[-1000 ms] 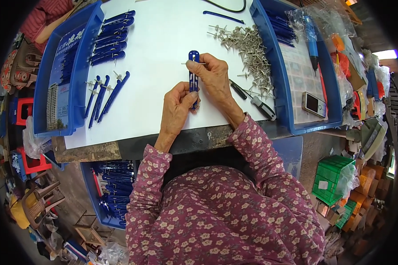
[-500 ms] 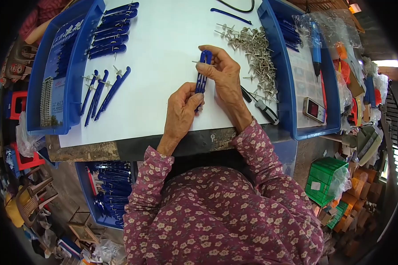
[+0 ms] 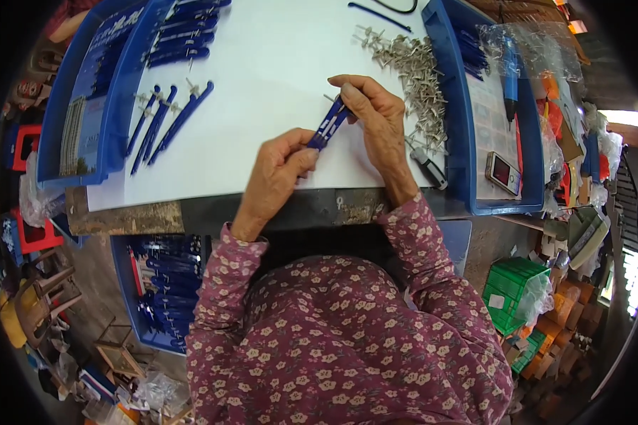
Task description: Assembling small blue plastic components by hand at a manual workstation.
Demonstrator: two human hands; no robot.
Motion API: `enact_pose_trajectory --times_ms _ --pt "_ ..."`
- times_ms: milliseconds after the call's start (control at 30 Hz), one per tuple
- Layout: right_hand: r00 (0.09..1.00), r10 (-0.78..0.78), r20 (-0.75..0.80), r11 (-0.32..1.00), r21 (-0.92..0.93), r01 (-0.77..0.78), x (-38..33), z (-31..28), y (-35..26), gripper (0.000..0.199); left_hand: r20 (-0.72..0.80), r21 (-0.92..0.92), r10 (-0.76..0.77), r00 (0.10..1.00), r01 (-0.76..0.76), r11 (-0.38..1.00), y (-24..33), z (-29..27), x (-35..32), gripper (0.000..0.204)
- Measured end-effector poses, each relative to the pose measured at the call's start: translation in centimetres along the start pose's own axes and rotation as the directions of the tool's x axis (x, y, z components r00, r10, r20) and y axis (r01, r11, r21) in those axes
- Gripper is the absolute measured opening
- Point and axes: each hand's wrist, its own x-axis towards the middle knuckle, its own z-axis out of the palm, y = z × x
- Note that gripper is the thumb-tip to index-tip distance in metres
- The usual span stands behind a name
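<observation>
A narrow blue slotted plastic piece (image 3: 325, 129) is held above the white table top, tilted with its far end to the right. My left hand (image 3: 275, 168) pinches its near end between thumb and fingers. At its far end, my right hand (image 3: 377, 117) grips with thumb and bent index finger; a thin metal pin shows beside these fingertips. Right of that hand spreads a pile of silver metal pins with round heads (image 3: 422, 78). Several long blue plastic strips with metal pins (image 3: 181, 122) lie to the left, and a stack of similar pieces (image 3: 184, 37) lies beyond them.
Blue trays flank the work surface, left (image 3: 113, 142) and right (image 3: 452, 142); the right one holds a phone (image 3: 503, 174) and blue strips. A screwdriver (image 3: 428, 168) lies near my right wrist. Below the table edge (image 3: 262, 214) stands another blue tray (image 3: 125, 283) of blue pieces.
The blue piece has gone from nearly upright in view to leaning right. My right hand has shifted right and my left hand slightly left and down. The whole view has shifted a little.
</observation>
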Motion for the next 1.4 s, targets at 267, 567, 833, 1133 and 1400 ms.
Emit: enact_pose_trajectory --times_ms 267,567,833,1133,1400 --pt "0.877 0.192 0.441 0.955 -0.291 -0.063 -5.4 2.0 -1.9 0.032 -0.141 0.246 -0.072 0.987 0.106 0.963 3.4 -5.3 -7.1 0.023" --pt "0.798 -0.275 0.537 0.651 -0.506 0.565 -7.4 7.3 1.2 0.038 -0.188 0.366 -0.039 0.981 0.107 0.925 2.9 -9.1 -10.2 0.014" --pt "0.771 -0.193 0.607 0.543 -0.589 0.599 -7.4 8.3 0.6 0.031 -0.148 0.7 0.255 0.956 -0.081 0.71 1.8 -9.9 -11.4 0.023" --pt "0.74 -0.19 0.646 0.508 -0.58 0.637 -7.8 9.5 0.1 0.033 0.045 0.972 0.55 0.834 -0.165 0.17 -0.1 -10.7 -11.6 0.028" --pt "0.707 -0.129 0.696 0.475 -0.582 0.66 -7.8 9.7 -0.2 0.036 0.161 0.981 0.543 0.824 -0.196 0.008 0.3 -11.5 -11.7 0.036"
